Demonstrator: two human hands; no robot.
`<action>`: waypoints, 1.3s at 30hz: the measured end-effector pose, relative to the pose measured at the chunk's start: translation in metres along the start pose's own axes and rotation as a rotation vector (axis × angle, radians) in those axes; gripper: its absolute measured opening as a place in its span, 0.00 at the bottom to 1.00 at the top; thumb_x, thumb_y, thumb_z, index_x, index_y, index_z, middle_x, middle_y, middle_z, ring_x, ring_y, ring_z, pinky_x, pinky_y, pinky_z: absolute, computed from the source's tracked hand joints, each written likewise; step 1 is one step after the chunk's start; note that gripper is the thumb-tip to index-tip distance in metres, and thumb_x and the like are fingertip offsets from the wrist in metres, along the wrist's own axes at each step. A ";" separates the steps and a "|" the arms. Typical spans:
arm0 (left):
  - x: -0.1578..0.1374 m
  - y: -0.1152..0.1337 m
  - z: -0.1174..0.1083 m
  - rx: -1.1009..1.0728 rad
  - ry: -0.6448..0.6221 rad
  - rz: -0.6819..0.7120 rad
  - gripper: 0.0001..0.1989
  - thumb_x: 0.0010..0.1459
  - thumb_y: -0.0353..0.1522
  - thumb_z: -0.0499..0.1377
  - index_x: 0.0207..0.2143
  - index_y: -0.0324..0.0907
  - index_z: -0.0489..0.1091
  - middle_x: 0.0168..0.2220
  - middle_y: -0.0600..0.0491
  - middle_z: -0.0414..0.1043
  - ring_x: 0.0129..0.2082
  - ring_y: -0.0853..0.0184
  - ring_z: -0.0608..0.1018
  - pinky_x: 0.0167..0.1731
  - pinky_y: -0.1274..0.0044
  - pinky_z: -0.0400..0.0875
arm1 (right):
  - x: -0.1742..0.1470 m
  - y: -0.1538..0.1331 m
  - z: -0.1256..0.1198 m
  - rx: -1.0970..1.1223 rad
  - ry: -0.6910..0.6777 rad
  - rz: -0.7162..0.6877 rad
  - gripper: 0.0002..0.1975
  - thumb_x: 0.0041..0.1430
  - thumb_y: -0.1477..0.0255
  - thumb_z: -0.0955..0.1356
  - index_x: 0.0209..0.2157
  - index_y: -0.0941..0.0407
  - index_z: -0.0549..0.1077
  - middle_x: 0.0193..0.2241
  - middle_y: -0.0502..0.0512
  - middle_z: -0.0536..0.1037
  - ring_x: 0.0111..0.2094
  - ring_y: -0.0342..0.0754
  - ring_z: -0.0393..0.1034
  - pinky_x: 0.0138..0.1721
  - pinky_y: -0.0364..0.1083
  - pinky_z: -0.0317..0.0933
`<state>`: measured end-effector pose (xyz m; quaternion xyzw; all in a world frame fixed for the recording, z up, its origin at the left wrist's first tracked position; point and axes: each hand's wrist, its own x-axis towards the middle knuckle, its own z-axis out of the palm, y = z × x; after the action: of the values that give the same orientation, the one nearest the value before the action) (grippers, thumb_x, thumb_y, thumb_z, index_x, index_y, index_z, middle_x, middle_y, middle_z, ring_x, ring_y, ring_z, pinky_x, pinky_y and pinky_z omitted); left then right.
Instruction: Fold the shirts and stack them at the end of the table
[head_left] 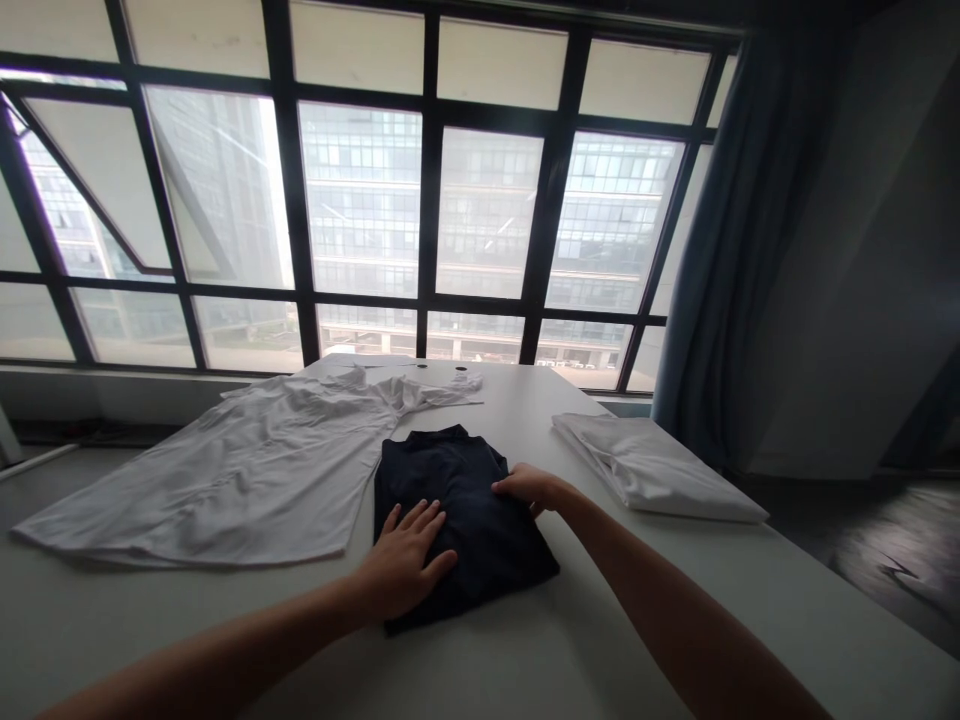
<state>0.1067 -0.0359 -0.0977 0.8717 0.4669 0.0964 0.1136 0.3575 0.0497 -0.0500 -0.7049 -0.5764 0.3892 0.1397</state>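
Observation:
A dark navy shirt (pixel 465 520), folded into a compact rectangle with its collar at the far end, lies on the white table (pixel 600 610). My left hand (pixel 405 560) rests flat on its near left part, fingers spread. At the shirt's right edge, my right hand (pixel 531 487) has its thumb on top and its fingers curled beneath, pinching the cloth. To the left of the shirt a white garment (pixel 225 470) is spread out, wrinkled, with a sleeve reaching toward the middle.
A folded white garment (pixel 660 465) lies at the table's right edge. Large windows (pixel 360 200) with black frames stand behind the table, one pane tilted open at left. A dark blue curtain (pixel 720 300) hangs at right.

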 end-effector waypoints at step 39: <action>0.077 -0.101 -0.014 0.243 0.093 -0.298 0.28 0.68 0.44 0.42 0.64 0.40 0.59 0.69 0.39 0.50 0.69 0.54 0.52 0.63 0.57 0.48 | 0.029 -0.018 -0.187 -0.399 0.873 -0.234 0.14 0.65 0.71 0.70 0.50 0.62 0.75 0.47 0.66 0.75 0.50 0.58 0.69 0.49 0.49 0.61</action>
<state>0.0650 0.0837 -0.1090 0.7947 0.6038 0.0618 -0.0011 0.4783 0.1284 0.0731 -0.7457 -0.6025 -0.0790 0.2732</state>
